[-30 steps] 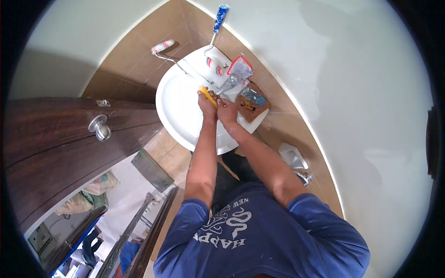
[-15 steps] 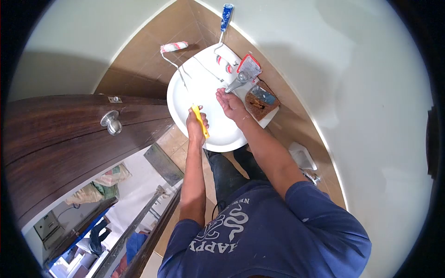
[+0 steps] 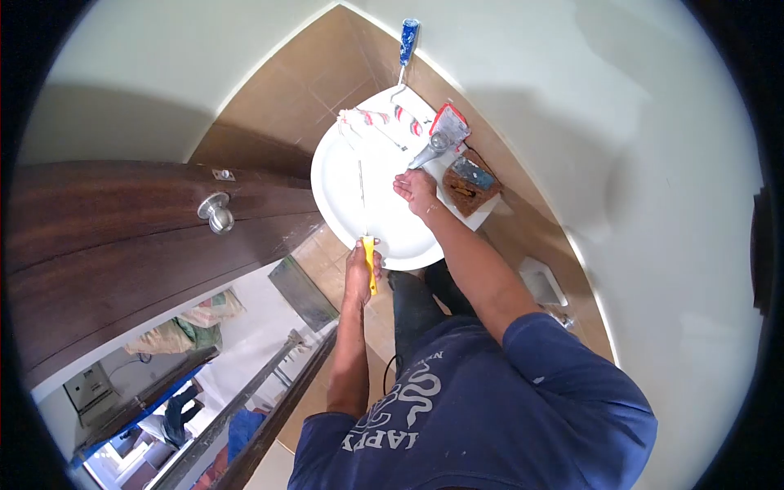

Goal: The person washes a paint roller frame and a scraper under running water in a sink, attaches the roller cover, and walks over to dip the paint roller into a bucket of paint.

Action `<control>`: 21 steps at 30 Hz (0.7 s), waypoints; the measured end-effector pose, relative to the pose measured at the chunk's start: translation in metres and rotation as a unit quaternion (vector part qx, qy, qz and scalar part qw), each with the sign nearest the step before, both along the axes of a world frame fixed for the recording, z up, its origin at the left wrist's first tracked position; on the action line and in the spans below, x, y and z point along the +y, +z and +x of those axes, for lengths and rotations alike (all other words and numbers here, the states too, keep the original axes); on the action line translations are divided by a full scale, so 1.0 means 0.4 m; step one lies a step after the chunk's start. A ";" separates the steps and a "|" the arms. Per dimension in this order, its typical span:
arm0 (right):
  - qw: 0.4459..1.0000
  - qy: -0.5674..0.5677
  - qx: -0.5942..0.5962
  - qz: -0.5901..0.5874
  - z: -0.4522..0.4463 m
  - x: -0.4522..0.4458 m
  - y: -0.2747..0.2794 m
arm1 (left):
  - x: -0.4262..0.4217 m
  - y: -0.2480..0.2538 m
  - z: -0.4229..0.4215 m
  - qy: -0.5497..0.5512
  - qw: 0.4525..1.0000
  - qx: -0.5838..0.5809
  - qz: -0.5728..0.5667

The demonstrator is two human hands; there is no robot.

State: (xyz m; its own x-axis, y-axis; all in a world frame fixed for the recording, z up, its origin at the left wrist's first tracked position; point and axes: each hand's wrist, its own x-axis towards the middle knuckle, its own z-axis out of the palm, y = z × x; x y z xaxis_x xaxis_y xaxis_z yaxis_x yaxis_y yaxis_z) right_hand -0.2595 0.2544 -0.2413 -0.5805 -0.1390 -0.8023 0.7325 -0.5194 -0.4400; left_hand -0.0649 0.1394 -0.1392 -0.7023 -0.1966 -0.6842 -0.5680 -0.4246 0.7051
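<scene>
My left hand [image 3: 359,272] is closed around the yellow handle of a paint roller [image 3: 370,265] at the near rim of the white washbasin [image 3: 322,192]. Its wire frame runs across the bowl to a white, red-streaked sleeve near the basin's back. Beneath the spout of the grey metal tap [image 3: 429,151] is my right hand [image 3: 416,189], palm turned up and fingers stretched out, holding nothing. Whether water runs there I cannot tell. A second paint roller with a blue handle [image 3: 409,42] rests on the back ledge, its streaked sleeve close to the first one.
Right of the tap sit a red-edged, paint-smeared piece [image 3: 451,122] and a brown block [image 3: 469,196] with a blue-grey blade-like piece on it. To the left stands a dark wooden door [image 3: 147,220] with a round knob [image 3: 216,214]. Tiled walls close in behind the basin.
The yellow-handled roller has come back toward my body, and its sleeve now lies over the basin instead of beyond its left rim. My right hand stays under the tap. The view has shifted slightly.
</scene>
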 end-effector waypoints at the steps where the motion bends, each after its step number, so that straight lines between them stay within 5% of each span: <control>1: 1.000 0.017 -0.009 0.013 -0.006 0.000 0.001 | 0.002 -0.003 0.004 -0.004 1.000 -0.003 0.003; 7: 0.992 0.117 0.032 -0.017 -0.007 0.036 0.034 | -0.006 0.023 0.035 -0.044 0.999 -0.022 0.024; 10: 0.997 0.027 0.056 -0.045 0.016 0.037 0.016 | -0.014 0.027 0.082 -0.053 0.997 -0.040 0.038; 14: 0.995 0.000 0.081 0.060 0.051 0.043 -0.023 | -0.029 0.023 0.175 -0.040 0.994 -0.070 0.074; 21: 0.942 0.095 0.166 0.277 0.102 0.095 0.160 | -0.090 0.060 0.286 -0.025 0.995 -0.056 0.081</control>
